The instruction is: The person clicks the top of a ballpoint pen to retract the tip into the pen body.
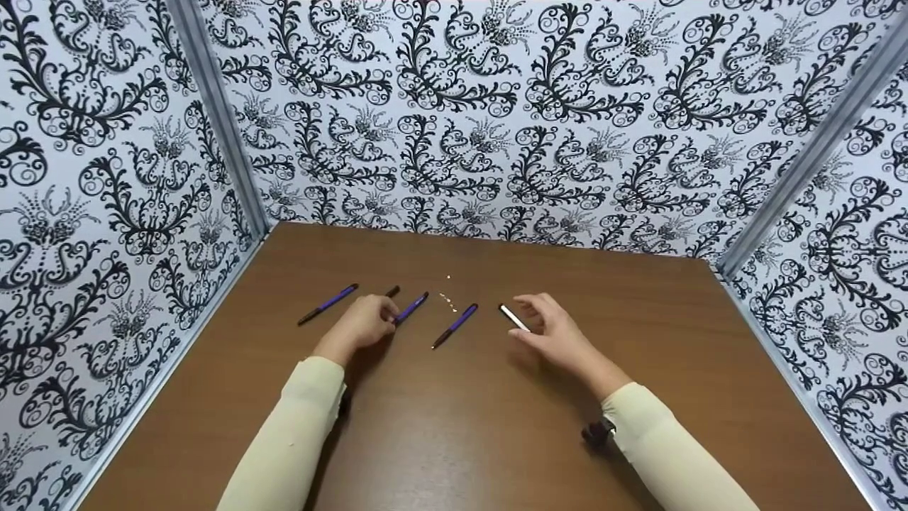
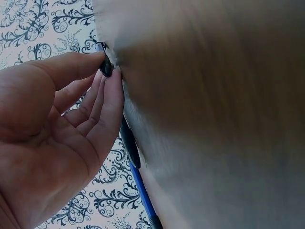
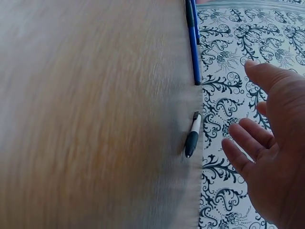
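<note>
A flat brown table (image 1: 454,404) with wood lines is closed in on three sides by a back wall (image 1: 482,135), a left wall (image 1: 92,206) and a right wall (image 1: 858,234). All three are covered in white with black curls, leaves and dots. The two back corners are marked by a left grey post (image 1: 221,121) and a right grey post (image 1: 794,177). A soft shine is cast on the tabletop.

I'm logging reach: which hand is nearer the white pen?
The right hand: it is close beside the white pen. The left hand is farther left, pinching a blue pen.
</note>
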`<state>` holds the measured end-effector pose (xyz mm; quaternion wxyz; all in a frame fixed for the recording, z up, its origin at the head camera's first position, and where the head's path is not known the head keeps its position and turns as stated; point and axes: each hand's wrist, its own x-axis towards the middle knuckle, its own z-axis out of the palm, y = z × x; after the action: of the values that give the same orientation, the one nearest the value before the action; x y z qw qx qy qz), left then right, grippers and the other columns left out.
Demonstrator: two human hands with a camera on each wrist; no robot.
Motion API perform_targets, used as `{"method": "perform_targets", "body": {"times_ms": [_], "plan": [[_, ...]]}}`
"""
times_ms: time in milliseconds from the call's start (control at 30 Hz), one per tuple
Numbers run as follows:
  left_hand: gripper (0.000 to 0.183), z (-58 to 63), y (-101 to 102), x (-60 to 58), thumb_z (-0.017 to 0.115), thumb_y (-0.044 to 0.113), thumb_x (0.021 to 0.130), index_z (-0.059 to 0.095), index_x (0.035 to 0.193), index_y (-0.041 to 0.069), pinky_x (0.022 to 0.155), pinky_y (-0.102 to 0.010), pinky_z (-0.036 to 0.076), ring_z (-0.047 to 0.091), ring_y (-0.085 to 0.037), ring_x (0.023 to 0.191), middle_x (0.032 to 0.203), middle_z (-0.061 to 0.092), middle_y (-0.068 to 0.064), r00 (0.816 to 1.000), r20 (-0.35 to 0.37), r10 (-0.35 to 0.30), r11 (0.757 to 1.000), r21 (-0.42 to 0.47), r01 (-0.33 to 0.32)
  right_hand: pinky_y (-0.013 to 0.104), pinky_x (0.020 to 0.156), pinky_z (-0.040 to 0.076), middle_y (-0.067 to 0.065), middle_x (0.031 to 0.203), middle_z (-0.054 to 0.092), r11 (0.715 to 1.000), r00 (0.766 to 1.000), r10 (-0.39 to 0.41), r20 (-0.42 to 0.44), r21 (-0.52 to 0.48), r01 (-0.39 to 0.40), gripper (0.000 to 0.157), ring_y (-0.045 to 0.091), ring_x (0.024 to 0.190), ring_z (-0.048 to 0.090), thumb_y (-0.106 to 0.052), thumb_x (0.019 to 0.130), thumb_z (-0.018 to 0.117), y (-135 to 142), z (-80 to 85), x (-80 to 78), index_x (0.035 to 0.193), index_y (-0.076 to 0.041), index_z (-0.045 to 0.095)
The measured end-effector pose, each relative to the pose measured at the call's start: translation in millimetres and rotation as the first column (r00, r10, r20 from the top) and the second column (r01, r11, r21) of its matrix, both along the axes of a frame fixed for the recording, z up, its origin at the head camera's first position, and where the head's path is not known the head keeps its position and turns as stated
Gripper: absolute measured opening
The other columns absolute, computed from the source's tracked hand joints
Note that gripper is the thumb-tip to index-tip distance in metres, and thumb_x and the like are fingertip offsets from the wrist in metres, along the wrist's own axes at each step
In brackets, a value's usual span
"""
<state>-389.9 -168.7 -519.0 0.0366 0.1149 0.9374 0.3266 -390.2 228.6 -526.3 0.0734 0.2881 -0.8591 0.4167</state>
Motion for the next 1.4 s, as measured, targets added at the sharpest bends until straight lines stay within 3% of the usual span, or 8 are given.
{"method": "perform_targets", "body": {"times_ms": [433, 833, 1400], "plan": [[0.025, -1.7, 1.8, 0.1, 0.077, 0.002, 0.101, 0.080, 0.125, 0.006, 0.100, -0.054, 0.058, 0.072, -0.035, 0.113, 0.118, 0.077, -0.013, 0.999, -0.014, 0.044, 0.998, -0.054, -0.045, 0.058, 0.103, 0.058, 0.027, 0.133, 0.062, 1.000, 1.000, 0.000, -0.010, 0.009, 0.000, 0.059, 0.041, 0.119, 0.068, -0.012, 0.096, 0.088, 2.2, 1.1, 1.8, 0.148, -0.001, 0.062], [0.024, -4.1, 1.9, -2.0, 0.082, 0.005, 0.096, 0.080, 0.120, 0.005, 0.096, -0.053, 0.060, 0.073, -0.034, 0.106, 0.112, 0.077, -0.013, 0.999, -0.035, 0.027, 0.996, -0.080, -0.030, 0.058, 0.103, 0.057, 0.028, 0.133, 0.063, 1.000, 1.000, 0.014, -0.012, -0.002, -0.014, 0.058, 0.044, 0.120, 0.068, -0.013, 0.096, 0.088, 4.2, 1.4, 2.5, 0.147, 0.000, 0.062], [0.026, -1.4, -2.0, -0.5, 0.080, 0.011, 0.101, 0.077, 0.126, 0.005, 0.092, -0.050, 0.061, 0.072, -0.030, 0.102, 0.114, 0.076, -0.012, 0.998, -0.006, 0.069, 0.997, -0.021, -0.069, 0.063, 0.103, 0.056, 0.029, 0.131, 0.062, 0.998, 0.999, 0.031, 0.007, -0.049, -0.031, 0.058, 0.048, 0.118, 0.067, -0.011, 0.097, 0.087, 0.9, -5.4, 1.0, 0.145, 0.005, 0.061]]}}
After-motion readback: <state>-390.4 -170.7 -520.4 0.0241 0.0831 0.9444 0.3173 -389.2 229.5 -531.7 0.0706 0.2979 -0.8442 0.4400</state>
